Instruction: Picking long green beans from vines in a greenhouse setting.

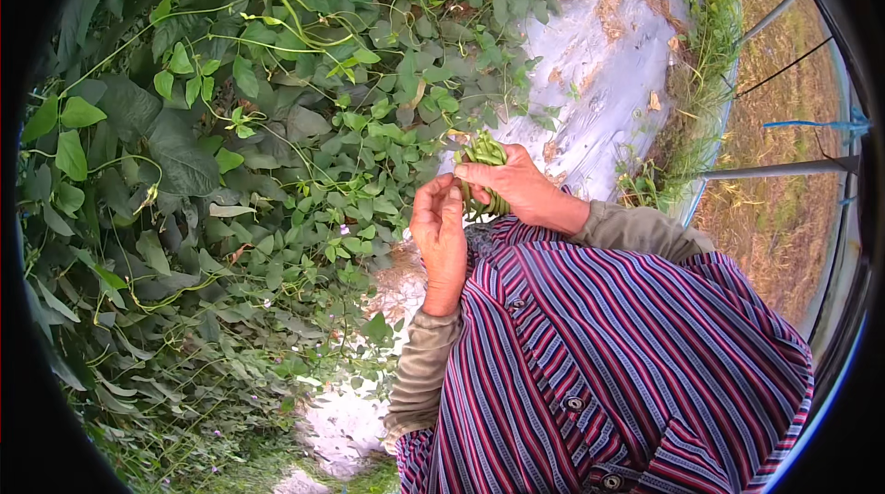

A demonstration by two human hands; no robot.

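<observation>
A folded bundle of long green bean pods [487,148] is gripped in my right hand [529,190], in front of my chest. My right thumb lies across the middle of the pods, and their looped lower part hangs below the fingers. My left hand [440,235] is raised at the bundle's left side, its thumb and fingertips drawn together close to the pods. Whether a pod end is pinched between those fingertips cannot be made out.
Dense climbing bean vines [276,127] fill the left side, with thin tendrils and small pale flowers. Pale plastic sheeting [588,79] covers the ground beyond my hands. Grass [715,31] borders it. Metal frame tubes [778,169] and a blue tie [809,124] are at right.
</observation>
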